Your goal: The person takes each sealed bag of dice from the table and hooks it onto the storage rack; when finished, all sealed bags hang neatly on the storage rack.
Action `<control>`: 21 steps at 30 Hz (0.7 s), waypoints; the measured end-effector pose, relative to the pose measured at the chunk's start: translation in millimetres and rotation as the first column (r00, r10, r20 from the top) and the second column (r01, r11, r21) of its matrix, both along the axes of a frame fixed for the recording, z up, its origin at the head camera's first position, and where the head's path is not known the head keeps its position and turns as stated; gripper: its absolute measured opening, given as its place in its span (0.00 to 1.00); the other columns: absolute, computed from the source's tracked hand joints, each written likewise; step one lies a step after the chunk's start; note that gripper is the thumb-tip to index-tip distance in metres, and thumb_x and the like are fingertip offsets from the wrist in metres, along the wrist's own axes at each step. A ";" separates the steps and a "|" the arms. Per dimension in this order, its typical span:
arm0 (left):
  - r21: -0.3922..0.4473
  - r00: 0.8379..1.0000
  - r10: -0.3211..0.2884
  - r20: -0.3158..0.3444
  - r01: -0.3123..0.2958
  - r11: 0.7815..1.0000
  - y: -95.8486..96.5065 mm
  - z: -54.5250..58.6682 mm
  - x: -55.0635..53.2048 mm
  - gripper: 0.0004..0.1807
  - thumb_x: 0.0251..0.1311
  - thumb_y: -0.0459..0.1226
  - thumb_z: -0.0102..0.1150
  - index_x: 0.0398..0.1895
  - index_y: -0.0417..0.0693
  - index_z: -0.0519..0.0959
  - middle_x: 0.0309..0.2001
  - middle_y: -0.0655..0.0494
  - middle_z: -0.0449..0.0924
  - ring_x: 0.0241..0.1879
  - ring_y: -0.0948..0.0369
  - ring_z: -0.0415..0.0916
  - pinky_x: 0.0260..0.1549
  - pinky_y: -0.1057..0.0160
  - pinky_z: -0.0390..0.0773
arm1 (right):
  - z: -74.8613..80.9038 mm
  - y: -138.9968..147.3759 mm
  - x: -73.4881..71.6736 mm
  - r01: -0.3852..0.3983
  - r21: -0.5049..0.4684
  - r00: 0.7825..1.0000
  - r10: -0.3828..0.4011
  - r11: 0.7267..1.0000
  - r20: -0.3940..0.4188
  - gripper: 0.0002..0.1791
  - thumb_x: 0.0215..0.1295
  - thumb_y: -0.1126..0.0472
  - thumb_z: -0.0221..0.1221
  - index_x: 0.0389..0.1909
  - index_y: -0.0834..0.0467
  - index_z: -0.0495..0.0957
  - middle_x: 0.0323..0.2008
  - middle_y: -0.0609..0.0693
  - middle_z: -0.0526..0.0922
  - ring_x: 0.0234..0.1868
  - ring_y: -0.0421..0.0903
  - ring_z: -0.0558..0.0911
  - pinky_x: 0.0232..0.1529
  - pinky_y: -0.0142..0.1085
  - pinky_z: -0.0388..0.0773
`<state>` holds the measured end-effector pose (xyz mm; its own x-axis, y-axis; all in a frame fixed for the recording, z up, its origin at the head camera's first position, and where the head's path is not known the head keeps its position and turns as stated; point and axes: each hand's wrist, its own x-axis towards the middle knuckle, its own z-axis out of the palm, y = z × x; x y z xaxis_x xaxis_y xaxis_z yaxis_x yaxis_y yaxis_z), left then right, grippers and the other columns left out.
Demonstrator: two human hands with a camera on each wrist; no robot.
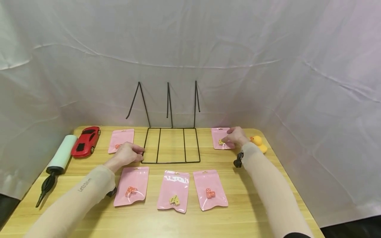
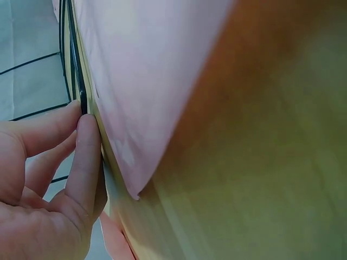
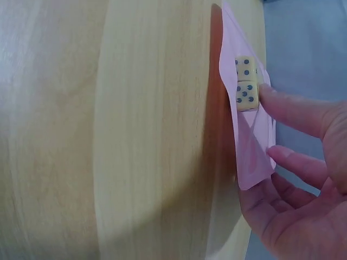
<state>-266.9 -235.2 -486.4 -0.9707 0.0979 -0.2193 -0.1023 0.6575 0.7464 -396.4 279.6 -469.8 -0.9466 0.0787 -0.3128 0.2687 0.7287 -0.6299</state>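
My left hand (image 1: 127, 154) pinches the front left corner of a black wire rack (image 1: 170, 162); in the left wrist view the thumb and a finger meet at its wire (image 2: 81, 89). At the back right, my right hand (image 1: 237, 136) holds a pink zip bag (image 1: 218, 132) by its side edge. Yellow dice (image 3: 247, 96) show through this bag, with the thumb beside them and other fingers along and behind the edge. Three upright hooks (image 1: 169, 99) rise from the back of the rack. Another pink bag with red dice (image 1: 122, 136) lies behind my left hand.
In front of the rack lie three pink bags: red dice at left (image 1: 135, 175), yellow dice in the middle (image 1: 174, 185), red dice at right (image 1: 206, 180). A red toy car (image 1: 86, 142) and pale green hand pump (image 1: 63, 153) lie left. A yellow rubber duck (image 1: 259, 144) sits right.
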 end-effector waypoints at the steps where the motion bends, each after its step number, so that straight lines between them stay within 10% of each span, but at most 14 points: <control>1: 0.002 1.000 -0.002 0.000 0.002 1.000 0.4 0.0 -0.1 0.27 0.65 0.33 0.78 0.67 0.39 0.87 0.55 0.42 0.92 0.47 0.56 0.83 0.44 0.66 0.79 | 0.0 0.3 0.1 0.003 0.000 1.000 -0.003 1.000 -0.005 0.38 0.62 0.60 0.80 0.72 0.65 0.79 0.74 0.68 0.78 0.66 0.59 0.79 0.63 0.47 0.82; 11: 0.026 1.000 -0.011 0.011 0.011 1.000 0.5 1.6 -1.8 0.28 0.64 0.31 0.78 0.68 0.36 0.86 0.53 0.42 0.90 0.46 0.56 0.81 0.41 0.66 0.81 | -1.0 -4.7 6.5 0.100 -0.125 0.989 -0.112 0.987 -0.094 0.23 0.71 0.67 0.71 0.66 0.64 0.86 0.65 0.65 0.85 0.48 0.53 0.83 0.37 0.32 0.82; 21: 0.037 1.000 -0.003 0.021 0.002 0.999 0.9 3.1 -3.5 0.29 0.64 0.30 0.77 0.69 0.35 0.85 0.51 0.44 0.89 0.45 0.56 0.80 0.40 0.66 0.81 | 5.9 -5.2 14.7 0.099 -0.218 0.981 -0.132 0.971 -0.141 0.22 0.74 0.70 0.68 0.66 0.61 0.86 0.63 0.65 0.84 0.40 0.47 0.80 0.34 0.32 0.81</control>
<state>-270.3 -234.3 -483.4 -0.9657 0.1091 -0.2358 -0.1163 0.6299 0.7679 -381.7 274.3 -463.9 -0.9728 0.1388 -0.1854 0.2313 0.5464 -0.8050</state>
